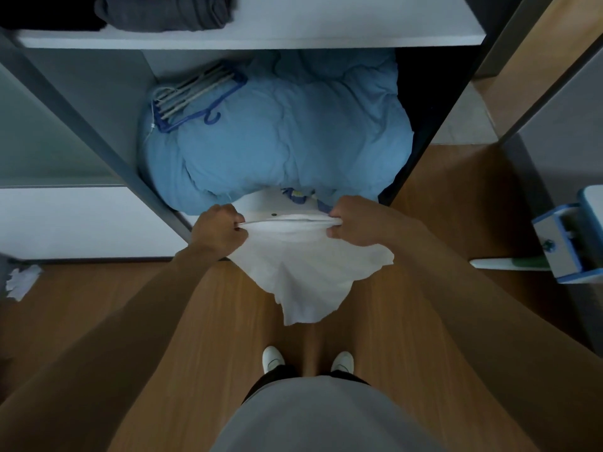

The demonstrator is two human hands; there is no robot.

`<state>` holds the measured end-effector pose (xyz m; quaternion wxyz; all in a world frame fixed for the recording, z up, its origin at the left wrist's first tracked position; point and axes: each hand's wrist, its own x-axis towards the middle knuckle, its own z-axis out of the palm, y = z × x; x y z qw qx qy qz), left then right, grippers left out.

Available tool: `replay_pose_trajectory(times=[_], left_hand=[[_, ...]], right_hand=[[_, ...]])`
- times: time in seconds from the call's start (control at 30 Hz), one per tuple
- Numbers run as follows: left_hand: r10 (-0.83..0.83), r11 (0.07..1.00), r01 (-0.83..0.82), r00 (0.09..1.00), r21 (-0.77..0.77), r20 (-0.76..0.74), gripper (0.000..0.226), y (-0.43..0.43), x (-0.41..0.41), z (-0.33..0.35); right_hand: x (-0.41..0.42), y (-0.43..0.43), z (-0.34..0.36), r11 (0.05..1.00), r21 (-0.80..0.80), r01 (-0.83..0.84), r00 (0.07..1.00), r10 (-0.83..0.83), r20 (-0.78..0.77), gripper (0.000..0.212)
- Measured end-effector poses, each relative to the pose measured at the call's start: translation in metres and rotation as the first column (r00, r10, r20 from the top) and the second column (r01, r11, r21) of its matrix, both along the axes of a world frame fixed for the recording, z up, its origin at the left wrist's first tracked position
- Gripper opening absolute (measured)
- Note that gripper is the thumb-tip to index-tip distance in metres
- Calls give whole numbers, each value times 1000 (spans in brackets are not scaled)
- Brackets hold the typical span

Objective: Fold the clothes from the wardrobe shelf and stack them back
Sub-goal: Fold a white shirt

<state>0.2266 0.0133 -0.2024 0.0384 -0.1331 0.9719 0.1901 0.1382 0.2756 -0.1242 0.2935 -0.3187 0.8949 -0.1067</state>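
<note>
Left hand (218, 231) and right hand (354, 221) stretch a thin white cloth garment (306, 272) just in front of a puffy light-blue quilt (277, 135).
Each hand clenches a pinch of the garment's top edge, one at either end. That taut edge runs level, left to right, between them. The rest hangs below over the brown wooden floor (130, 321), narrowing to a ragged tip that points toward the white shoes (273, 357). A bundle of blue and white plastic hangers (195, 96) lies on the quilt's far left. Above the quilt, a white shelf (293, 37) carries folded dark grey clothes (166, 11). A blue-and-yellow printed patch (300, 194) at the quilt's near edge is too blurred to read.
</note>
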Motion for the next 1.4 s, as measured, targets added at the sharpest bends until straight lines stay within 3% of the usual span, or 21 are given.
replay_pose_trajectory(times=[0.07, 0.13, 0.2, 0.27, 0.37, 0.5, 0.6, 0.7, 0.8, 0.9, 1.0, 1.1, 1.17, 1.23, 1.3, 1.4], left_hand=[[-22, 997, 19, 999, -70, -43, 18, 9, 3, 0], [-58, 994, 49, 994, -98, -91, 16, 21, 3, 2], [-38, 998, 32, 994, -60, -100, 9, 29, 4, 6], [1, 998, -4, 998, -59, -62, 18, 32, 6, 7], [46, 997, -49, 998, -59, -39, 34, 30, 8, 8], [113, 993, -113, 994, 30, 11, 22, 31, 8, 4], [154, 984, -154, 988, 95, 2, 19, 35, 7, 0], [160, 972, -158, 987, 176, 3, 14, 35, 3, -1], [172, 922, -150, 985, 356, -32, 19, 37, -2, 2], [244, 746, -180, 970, 641, -12, 26, 42, -13, 8], [250, 408, -186, 964, 894, 86, 22, 52, -19, 13], [226, 137, -104, 971, 985, 71, 41, 66, -17, 12], [254, 63, -122, 962, 991, 102, 49, 74, -15, 7], [271, 102, -165, 953, 981, 132, 34, 80, -11, 2], [236, 270, -217, 959, 938, 153, 16, 85, -7, -2], [175, 438, -282, 958, 854, 228, 29, 89, -3, -6]], right_hand=[[1, 1, -5, 987, 159, -10, 999, 15, -33, 16], [3, 2, -11, 977, 211, 17, 999, -6, -51, 11], [4, 4, -18, 984, 164, 69, 996, -60, -61, 25], [3, 6, -27, 991, 71, 114, 993, -113, -22, 33], [3, 10, -35, 982, -74, 176, 983, -171, 70, 29], [11, 11, -37, 916, -299, 267, 961, -233, 146, 26], [16, 9, -34, 948, -249, 199, 979, -179, 100, 37], [16, 9, -31, 956, -268, 119, 993, -107, 58, 24], [14, 9, -27, 949, -298, 104, 987, -61, 150, 18], [15, 9, -21, 953, -295, 65, 978, -3, 208, 15], [16, 7, -19, 956, -287, 68, 969, 5, 248, 17], [17, 7, -17, 943, -315, 104, 969, -25, 246, 19], [17, 8, -14, 924, -356, 142, 968, -55, 244, 30], [16, 7, -11, 921, -358, 153, 972, -75, 223, 33], [14, 6, -9, 925, -348, 152, 976, -85, 201, 32], [13, 2, -6, 911, -368, 188, 974, -126, 187, 42]])
